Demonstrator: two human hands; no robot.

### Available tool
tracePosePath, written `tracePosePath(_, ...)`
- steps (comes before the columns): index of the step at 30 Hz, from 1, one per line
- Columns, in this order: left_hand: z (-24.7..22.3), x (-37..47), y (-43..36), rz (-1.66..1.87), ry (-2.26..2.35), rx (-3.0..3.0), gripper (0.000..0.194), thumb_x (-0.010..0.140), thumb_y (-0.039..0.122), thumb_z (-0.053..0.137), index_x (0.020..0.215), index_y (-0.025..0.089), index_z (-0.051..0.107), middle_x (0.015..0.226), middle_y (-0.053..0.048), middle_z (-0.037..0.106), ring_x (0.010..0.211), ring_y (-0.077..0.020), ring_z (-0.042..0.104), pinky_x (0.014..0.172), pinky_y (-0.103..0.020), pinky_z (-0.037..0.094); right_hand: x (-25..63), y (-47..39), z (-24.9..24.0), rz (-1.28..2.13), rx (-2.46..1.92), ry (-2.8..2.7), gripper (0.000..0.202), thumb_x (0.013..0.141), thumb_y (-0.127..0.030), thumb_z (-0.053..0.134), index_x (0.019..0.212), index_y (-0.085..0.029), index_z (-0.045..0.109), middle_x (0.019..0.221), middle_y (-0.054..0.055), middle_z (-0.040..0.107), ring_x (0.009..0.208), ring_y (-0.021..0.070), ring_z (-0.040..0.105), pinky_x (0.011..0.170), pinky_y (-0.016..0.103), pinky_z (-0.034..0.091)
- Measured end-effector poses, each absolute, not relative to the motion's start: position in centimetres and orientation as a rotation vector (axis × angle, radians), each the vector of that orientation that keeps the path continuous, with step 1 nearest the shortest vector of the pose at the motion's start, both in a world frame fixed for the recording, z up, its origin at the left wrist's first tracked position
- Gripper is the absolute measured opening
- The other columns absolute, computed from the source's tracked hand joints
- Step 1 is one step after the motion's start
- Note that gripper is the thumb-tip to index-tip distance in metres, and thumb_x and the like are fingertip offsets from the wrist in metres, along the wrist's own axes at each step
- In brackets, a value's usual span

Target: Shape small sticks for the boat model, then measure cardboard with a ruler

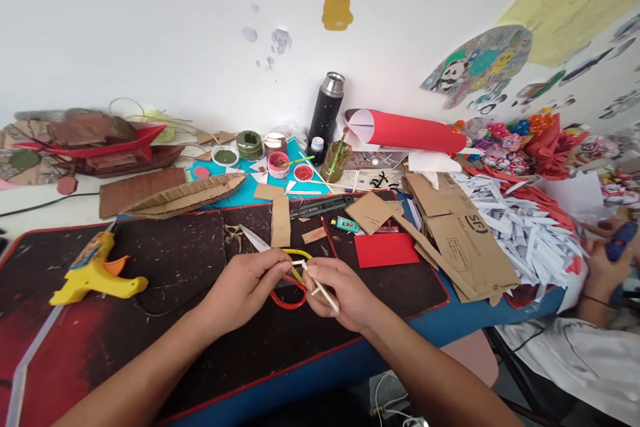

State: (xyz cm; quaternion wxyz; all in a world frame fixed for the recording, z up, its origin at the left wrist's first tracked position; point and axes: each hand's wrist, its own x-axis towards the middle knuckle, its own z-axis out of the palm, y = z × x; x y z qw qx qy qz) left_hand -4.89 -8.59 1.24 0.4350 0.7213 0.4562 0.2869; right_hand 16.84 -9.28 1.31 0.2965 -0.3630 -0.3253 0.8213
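Note:
My left hand is closed, thumb and forefinger pinching one end of a short pale piece of stick. Close beside it, my right hand is closed around a longer pale wooden stick that pokes out below the fingers. The fingertips of both hands nearly meet; whether the two pieces are joined I cannot tell. Beneath them on the dark mat lie scissors with red and yellow handles, partly covered by my hands. A dark red pencil and a small cardboard strip lie just beyond.
At left is a yellow glue gun with a long glue stick. A cardboard boat hull, paint jars and a black thermos stand farther back. Red card, cardboard sheets and folded white paper lie right, near another person's hand.

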Motion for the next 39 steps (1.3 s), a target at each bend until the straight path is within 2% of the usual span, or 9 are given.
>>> tracePosePath(5, 2.1, -4.8, -8.1, 0.636, 1.15, 1.581, 0.051, 0.103, 0.059, 0.046, 0.071, 0.022, 0.056, 0.065, 0.003, 0.056, 0.061, -0.0148, 0.046, 0.063, -0.026, 0.042, 17.6, -8.5, 1.8, 1.955, -1.113, -1.343, 0.048, 0.095, -0.065, 0.068, 0.079, -0.02, 0.061, 0.049, -0.01, 0.046, 0.04, 0.008, 0.039, 0.043, 0.022, 0.028)
tracePosePath(9, 2.1, -4.8, -8.0, 0.643, 1.19, 1.592, 0.053, 0.101, 0.064, 0.049, 0.069, 0.022, 0.052, 0.063, 0.003, 0.05, 0.063, -0.015, 0.044, 0.062, -0.026, 0.04, 18.1, -8.1, 2.7, 1.631, -1.286, -1.747, 0.037, 0.099, -0.052, 0.069, 0.081, -0.02, 0.062, 0.058, -0.008, 0.051, 0.053, 0.0097, 0.045, 0.053, 0.023, 0.032)
tracePosePath(15, 1.7, -5.7, -7.9, 0.618, 1.103, 1.677, 0.049, 0.106, 0.058, 0.047, 0.084, 0.02, 0.069, 0.072, 0.001, 0.062, 0.069, -0.0164, 0.054, 0.067, -0.026, 0.043, 18.4, -7.9, 3.4, 1.275, -1.281, -2.149, 0.027, 0.104, -0.034, 0.061, 0.081, -0.02, 0.066, 0.067, -0.005, 0.058, 0.062, 0.0113, 0.05, 0.061, 0.025, 0.03)
tracePosePath(20, 1.5, -6.2, -7.8, 0.544, 1.015, 1.717, 0.045, 0.109, 0.053, 0.046, 0.096, 0.02, 0.074, 0.073, 0.001, 0.061, 0.066, -0.0147, 0.054, 0.064, -0.024, 0.042, 18.3, -8.2, 3.2, 1.571, -1.225, -1.918, 0.035, 0.105, -0.043, 0.059, 0.08, -0.02, 0.064, 0.057, -0.006, 0.053, 0.054, 0.011, 0.048, 0.056, 0.023, 0.033)
tracePosePath(24, 1.4, -5.9, -8.0, 0.638, 1.026, 1.829, 0.041, 0.11, 0.046, 0.046, 0.095, 0.021, 0.073, 0.079, -0.002, 0.069, 0.07, -0.0156, 0.061, 0.067, -0.025, 0.045, 17.8, -8.5, 2.3, 2.025, -1.056, -1.425, 0.047, 0.099, -0.064, 0.065, 0.08, -0.021, 0.061, 0.042, -0.013, 0.039, 0.036, 0.0083, 0.033, 0.042, 0.021, 0.027)
tracePosePath(27, 1.0, -6.3, -7.9, 0.734, 1.071, 2.012, 0.034, 0.109, 0.037, 0.046, 0.098, 0.021, 0.073, 0.087, -0.006, 0.076, 0.077, -0.0184, 0.068, 0.072, -0.027, 0.048, 17.4, -8.9, 1.6, 2.15, -0.977, -1.135, 0.052, 0.092, -0.069, 0.073, 0.077, -0.021, 0.06, 0.04, -0.014, 0.035, 0.032, 0.0054, 0.023, 0.037, 0.02, 0.021)
tracePosePath(32, 0.6, -9.2, -6.8, 0.919, 1.402, 2.127, 0.027, 0.104, 0.038, 0.054, 0.102, 0.023, 0.076, 0.093, -0.008, 0.079, 0.084, -0.0219, 0.072, 0.079, -0.029, 0.052, 18.9, -10.4, 1.3, 2.25, -0.927, -0.918, 0.053, 0.09, -0.065, 0.079, 0.072, -0.02, 0.058, 0.039, -0.015, 0.032, 0.031, 0.0035, 0.016, 0.034, 0.019, 0.016)
tracePosePath(35, 1.1, -9.7, -6.4, 1.053, 1.601, 1.936, 0.03, 0.103, 0.044, 0.057, 0.103, 0.022, 0.078, 0.089, -0.004, 0.078, 0.078, -0.02, 0.071, 0.074, -0.028, 0.052, 21.2, -11.1, 1.3, 2.151, -1.061, -0.931, 0.052, 0.091, -0.064, 0.079, 0.072, -0.02, 0.058, 0.04, -0.014, 0.032, 0.032, 0.0035, 0.015, 0.035, 0.019, 0.014)
tracePosePath(39, 1.5, -8.3, -6.6, 1.084, 1.592, 1.743, 0.036, 0.096, 0.053, 0.062, 0.1, 0.023, 0.08, 0.078, -0.002, 0.076, 0.064, -0.0179, 0.065, 0.064, -0.027, 0.052, 24.1, -10.3, 1.7, 1.91, -1.266, -1.137, 0.053, 0.091, -0.069, 0.074, 0.076, -0.019, 0.064, 0.043, -0.01, 0.041, 0.035, 0.0065, 0.03, 0.04, 0.021, 0.022)
